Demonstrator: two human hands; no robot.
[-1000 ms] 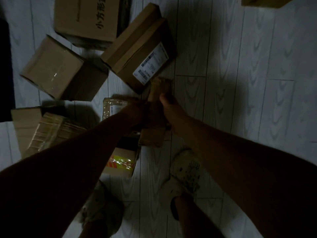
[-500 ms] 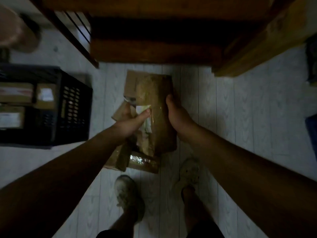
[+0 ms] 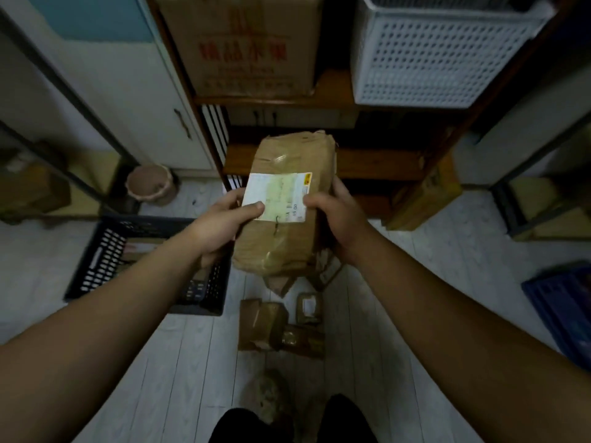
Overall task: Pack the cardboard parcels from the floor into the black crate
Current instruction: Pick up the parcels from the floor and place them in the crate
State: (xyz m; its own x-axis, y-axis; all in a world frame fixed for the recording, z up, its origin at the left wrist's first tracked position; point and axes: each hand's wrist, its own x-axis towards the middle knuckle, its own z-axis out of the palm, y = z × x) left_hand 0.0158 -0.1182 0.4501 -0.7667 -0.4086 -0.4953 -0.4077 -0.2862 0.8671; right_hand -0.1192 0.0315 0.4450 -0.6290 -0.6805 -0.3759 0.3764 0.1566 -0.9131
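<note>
Brown cardboard fills the middle of the head view: one parcel [image 3: 281, 247], taped and crumpled, is up in the air in front of the wooden shelf [image 3: 335, 91], with one white label [image 3: 276, 195] across its top face. Both my hands have it. My left hand [image 3: 220, 225] grips its left edge, thumb pressed on the label's near corner and fingers curled underneath. My right hand [image 3: 335, 215] grips the right edge, thumb over the top beside the label. The one black crate [image 3: 96, 260] sits on the floor [image 3: 179, 346] to my lower left, partly behind my left forearm and apart from the parcel. I see cardboard inside it but cannot count the pieces. Near my feet three small parcels [image 3: 260, 324] lie close together, and two more brown pieces show just under the held one; I cannot tell whether they lie on the floor. On the shelf one big box [image 3: 243, 43] with red print and one white basket [image 3: 441, 59] stand side by side. One round bin [image 3: 150, 183] stands beyond the crate, and one blue crate [image 3: 563, 308] shows at the right edge.
</note>
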